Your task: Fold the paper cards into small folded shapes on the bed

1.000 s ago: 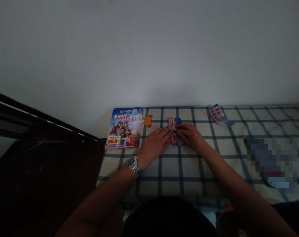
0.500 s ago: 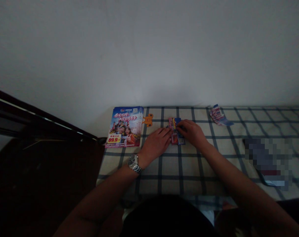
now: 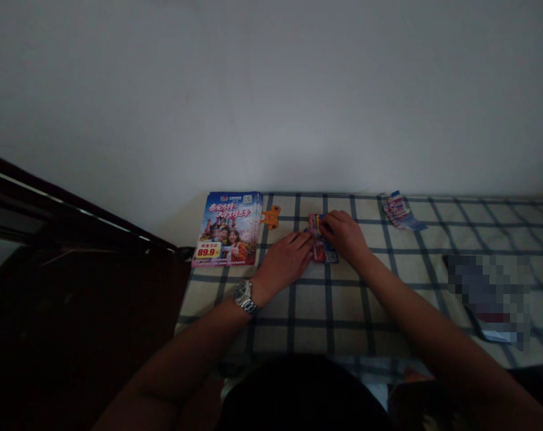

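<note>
A small folded flyer [image 3: 318,253], printed in pink, blue and yellow, lies on the checked cloth between my hands. My left hand [image 3: 287,260], with a metal watch on its wrist, rests flat with its fingers stretched to the flyer's left edge. Over the flyer's upper right part, my right hand [image 3: 343,235] has its fingers bent and pressed together on the paper. Its fingertips cover some of the print. Left of both hands sits a stack of flyers [image 3: 228,230], the top one showing a castle and "89.9".
The checked cloth [image 3: 307,317] covers a surface that meets the white wall [image 3: 271,96]. An orange bear figure [image 3: 270,217] is beside the stack. Farther right are a crumpled piece of printed paper [image 3: 401,212] and a dark flat object [image 3: 482,299], blurred out. Dark railings [image 3: 73,209] stand at left.
My right hand has shifted slightly left and up over the flyer, its fingers bending more. My left hand stays at the flyer's left edge. The view has moved a little.
</note>
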### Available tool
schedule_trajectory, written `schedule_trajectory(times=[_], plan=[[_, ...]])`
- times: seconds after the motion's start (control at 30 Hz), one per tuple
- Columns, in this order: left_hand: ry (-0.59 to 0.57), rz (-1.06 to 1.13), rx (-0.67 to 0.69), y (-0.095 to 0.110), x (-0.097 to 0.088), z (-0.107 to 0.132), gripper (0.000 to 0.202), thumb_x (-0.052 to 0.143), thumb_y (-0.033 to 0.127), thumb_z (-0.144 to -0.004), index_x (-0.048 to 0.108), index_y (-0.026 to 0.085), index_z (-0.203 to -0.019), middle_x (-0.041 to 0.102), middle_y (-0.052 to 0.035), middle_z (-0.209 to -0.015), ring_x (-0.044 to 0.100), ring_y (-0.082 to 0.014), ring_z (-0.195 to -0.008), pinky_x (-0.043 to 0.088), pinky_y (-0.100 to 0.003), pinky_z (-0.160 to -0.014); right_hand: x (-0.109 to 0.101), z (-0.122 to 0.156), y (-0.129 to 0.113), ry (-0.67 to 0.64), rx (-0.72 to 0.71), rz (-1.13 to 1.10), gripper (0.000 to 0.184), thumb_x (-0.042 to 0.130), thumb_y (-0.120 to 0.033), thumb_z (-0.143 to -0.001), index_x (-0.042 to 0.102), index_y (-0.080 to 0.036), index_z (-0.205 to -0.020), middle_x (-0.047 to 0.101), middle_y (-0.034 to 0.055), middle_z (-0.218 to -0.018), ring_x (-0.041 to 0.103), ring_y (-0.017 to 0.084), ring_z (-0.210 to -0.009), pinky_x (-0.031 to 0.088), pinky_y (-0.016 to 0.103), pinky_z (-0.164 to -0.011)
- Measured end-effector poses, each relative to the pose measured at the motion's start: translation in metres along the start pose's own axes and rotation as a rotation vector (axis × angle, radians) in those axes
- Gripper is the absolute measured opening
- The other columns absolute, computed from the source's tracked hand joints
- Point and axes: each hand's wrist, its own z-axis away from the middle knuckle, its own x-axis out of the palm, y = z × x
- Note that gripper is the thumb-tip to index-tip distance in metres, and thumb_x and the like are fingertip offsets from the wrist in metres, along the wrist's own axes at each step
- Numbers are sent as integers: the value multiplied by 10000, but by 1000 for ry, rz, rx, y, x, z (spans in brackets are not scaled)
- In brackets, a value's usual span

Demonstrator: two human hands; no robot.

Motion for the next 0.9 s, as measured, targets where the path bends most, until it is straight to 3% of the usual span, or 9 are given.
schedule_trajectory(times=[0.13, 0.47, 0.67, 0.9], plan=[[0, 13, -3, -1, 1, 1, 365, 491, 234, -1060, 582, 160, -1405, 605, -95, -1455, 576, -252, -1292, 484, -432, -1138, 2, -15, 2, 48, 37, -27, 177, 546, -222, -1012, 666, -226, -882, 653, 94, -909, 611, 267, -878, 506, 394, -795], [-15, 3, -10, 0, -1, 1, 383, 504, 233, -1052, 569, 149, -1421, 611, -104, -1439, 576, -257, -1287, 485, -424, -1135, 7, -37, 12, -2, 100, -30, 170, 532, -199, -1006, 677, -203, -918, 683, 110, -992, 635, 254, -870, 487, 369, -760], [-7, 16, -23, -1, -2, 2, 384, 509, 247, -1055, 573, 163, -1424, 600, -92, -1457, 576, -259, -1284, 501, -430, -1122, -2, -24, 18, 43, 117, -217, 124, 586, -253, -987, 700, -208, -971, 680, 90, -985, 644, 239, -852, 515, 379, -788], [-20, 6, -24, -1, -2, 2, 407, 480, 252, -1070, 556, 168, -1461, 584, -81, -1496, 564, -246, -1304, 475, -429, -1150, -14, 6, 17, -95, 58, -319, 50, 668, -251, -968, 700, -214, -963, 660, 58, -979, 655, 212, -863, 522, 341, -779]])
